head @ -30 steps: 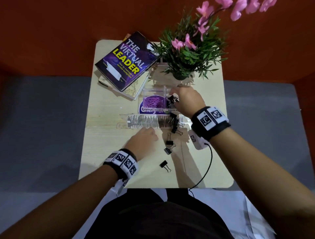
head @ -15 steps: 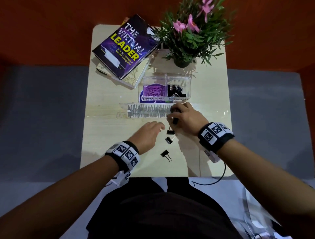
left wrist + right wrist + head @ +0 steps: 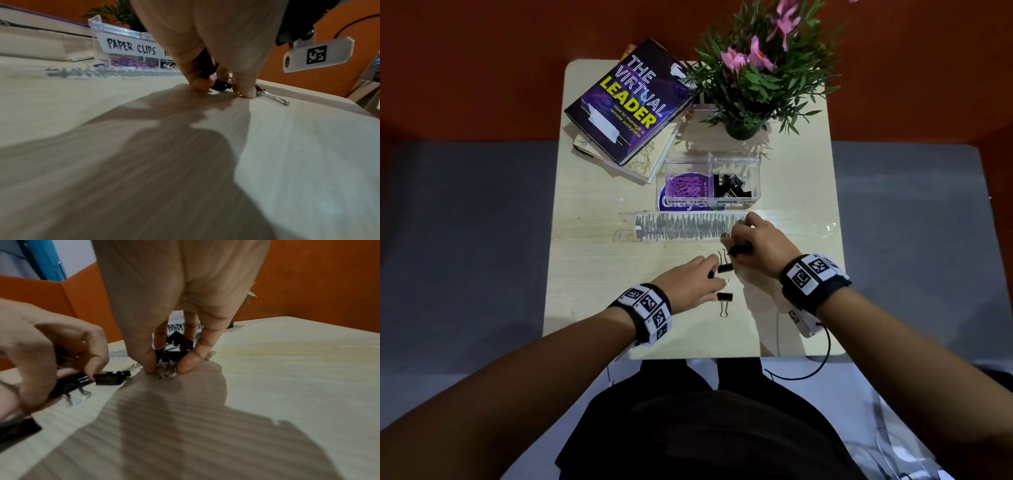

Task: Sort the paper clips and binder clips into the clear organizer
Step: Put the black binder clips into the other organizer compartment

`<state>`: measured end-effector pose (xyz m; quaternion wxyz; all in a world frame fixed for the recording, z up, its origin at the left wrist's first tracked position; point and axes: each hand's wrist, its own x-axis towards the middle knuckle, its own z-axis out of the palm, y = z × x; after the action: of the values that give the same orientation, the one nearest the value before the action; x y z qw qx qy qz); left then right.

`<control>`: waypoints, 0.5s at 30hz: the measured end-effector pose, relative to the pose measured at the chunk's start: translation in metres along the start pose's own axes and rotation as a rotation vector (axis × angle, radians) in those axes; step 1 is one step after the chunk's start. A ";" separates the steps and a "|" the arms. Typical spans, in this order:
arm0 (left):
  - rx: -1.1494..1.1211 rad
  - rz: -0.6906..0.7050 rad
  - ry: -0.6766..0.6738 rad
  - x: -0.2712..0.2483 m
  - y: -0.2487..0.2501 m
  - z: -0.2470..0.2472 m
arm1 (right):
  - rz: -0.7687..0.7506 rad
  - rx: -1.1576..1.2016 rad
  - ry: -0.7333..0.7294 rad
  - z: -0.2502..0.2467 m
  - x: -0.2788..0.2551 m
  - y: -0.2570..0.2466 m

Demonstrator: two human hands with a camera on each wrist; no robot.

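Note:
The clear organizer stands mid-table, with purple paper clips in its left compartment and black binder clips in its right. My right hand pinches a small bunch of black binder clips against the table between thumb and fingers. Just left of it, my left hand pinches a binder clip on the tabletop and has something black tucked in its palm. A loose binder clip lies beside the left thumb, and another lies between the hands.
Stacked books sit at the back left and a potted plant at the back right, behind the organizer. A scribbled taped strip runs across the table. A black cable hangs off the near edge.
My right hand has come back from the organizer's right compartment to the loose binder clips and gripped some. My left hand has slid right and taken hold of a clip.

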<state>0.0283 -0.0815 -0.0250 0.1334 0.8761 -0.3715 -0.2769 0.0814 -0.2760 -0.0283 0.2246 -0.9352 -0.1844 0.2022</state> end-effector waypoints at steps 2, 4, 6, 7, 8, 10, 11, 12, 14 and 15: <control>0.020 -0.021 0.053 0.002 -0.002 -0.001 | -0.003 0.003 0.027 0.002 -0.001 -0.001; 0.036 -0.041 0.076 0.005 -0.003 -0.001 | 0.000 0.001 0.068 0.005 -0.002 -0.002; 0.040 -0.052 0.103 0.006 -0.003 -0.001 | 0.013 0.016 0.088 0.005 -0.004 -0.002; 0.036 -0.059 0.115 0.007 -0.003 0.000 | 0.015 0.029 0.082 0.005 -0.004 -0.002; 0.025 -0.075 0.123 0.007 -0.002 0.000 | 0.014 0.044 0.074 0.004 -0.005 -0.002; 0.003 -0.113 0.140 0.007 -0.002 0.000 | 0.025 0.076 0.061 0.002 -0.007 -0.002; -0.007 -0.124 0.155 0.007 -0.002 -0.001 | 0.044 0.101 0.055 0.001 -0.007 -0.002; -0.027 -0.132 0.182 0.007 -0.003 -0.002 | 0.069 0.137 0.050 0.001 -0.007 -0.001; -0.147 -0.176 0.231 0.010 -0.001 -0.013 | 0.121 0.219 0.037 -0.001 -0.009 0.000; -0.216 -0.205 0.257 0.013 0.001 -0.024 | 0.139 0.257 0.036 -0.002 -0.010 0.001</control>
<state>0.0490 -0.0912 -0.0105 0.2444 0.9180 -0.2283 -0.2131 0.0745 -0.2820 -0.0246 0.3311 -0.9127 -0.0878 0.2226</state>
